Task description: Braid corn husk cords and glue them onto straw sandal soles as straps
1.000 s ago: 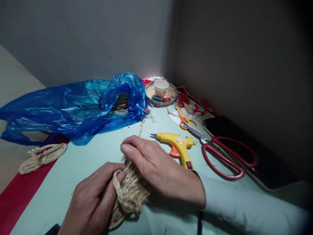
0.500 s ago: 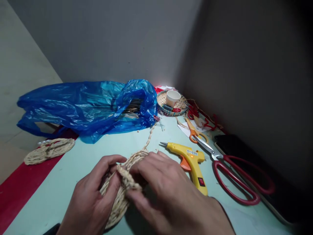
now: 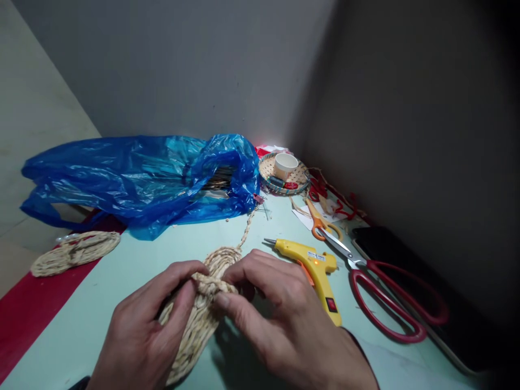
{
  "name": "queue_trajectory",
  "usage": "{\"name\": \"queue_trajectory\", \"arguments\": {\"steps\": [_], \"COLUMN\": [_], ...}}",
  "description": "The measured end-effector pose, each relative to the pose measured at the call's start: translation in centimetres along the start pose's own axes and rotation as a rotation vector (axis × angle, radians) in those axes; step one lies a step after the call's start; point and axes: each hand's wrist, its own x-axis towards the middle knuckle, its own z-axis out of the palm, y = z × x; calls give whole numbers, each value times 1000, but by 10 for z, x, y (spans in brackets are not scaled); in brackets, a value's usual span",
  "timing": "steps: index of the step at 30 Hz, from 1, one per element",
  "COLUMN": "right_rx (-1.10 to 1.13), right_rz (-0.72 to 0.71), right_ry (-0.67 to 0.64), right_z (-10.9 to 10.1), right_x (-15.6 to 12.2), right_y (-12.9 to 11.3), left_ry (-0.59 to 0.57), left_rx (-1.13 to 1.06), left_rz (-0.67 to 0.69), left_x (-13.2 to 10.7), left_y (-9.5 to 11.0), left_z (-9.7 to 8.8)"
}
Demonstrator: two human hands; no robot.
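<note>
Between my hands is a straw sandal (image 3: 193, 341) with an oval sole of coiled, stitched plaits. A short braided strap (image 3: 209, 283) lies across its middle. My left hand (image 3: 148, 319) grips the left edge, thumb and index finger closed at the strap's left end. My right hand (image 3: 280, 311) pinches the strap's right end, thumb on top, other fingers curled against the sole's side. A thin straw braid (image 3: 246, 230) runs from the sole's far tip to the blue bag. Off to the left lies a smaller-looking straw sandal (image 3: 77, 253).
A blue plastic bag (image 3: 142, 181) of thin dark strands stands behind. Right of my hands lie a yellow glue gun (image 3: 317, 265), orange scissors (image 3: 319, 221), red-handled scissors (image 3: 385, 292) and a black phone-like slab (image 3: 422, 292). A woven tray (image 3: 266, 172) holds a white cup (image 3: 286, 165).
The strap's right end has come down flatter across the sole. My right hand has turned so its thumb shows on top. The view has shifted slightly.
</note>
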Motion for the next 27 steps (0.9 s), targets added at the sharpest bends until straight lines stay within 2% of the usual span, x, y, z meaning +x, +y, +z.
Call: {"name": "queue_trajectory", "arguments": {"steps": [2,8,12,15,17,20,22,23,27], "right_rx": [113,568,727,660,493,178,64,50,85], "right_rz": [52,352,407,385,326,238,244,267,334], "right_ry": [-35,-221,-249,-260,-243,-91,25,37,-131], "right_z": [-2,-9,-11,-12,-14,-18,-20,-21,-18], "right_x": [1,8,11,12,11,12,13,14,17], "right_y": [1,0,1,0,-2,-3,1,4,17], "left_ry": [-1,45,95,95,68,35,29,21,-61], "left_rx": [4,70,70,64,65,19,-30,-52,-67], "left_rz": [-3,11,14,-32,-44,-69,-86,-93,-92], "left_x": [1,2,-1,-2,-2,-1,-1,-2,-1], "left_y": [0,4,6,4,3,2,3,3,4], "left_z": [-1,-2,0,1,1,1,2,2,2]}}
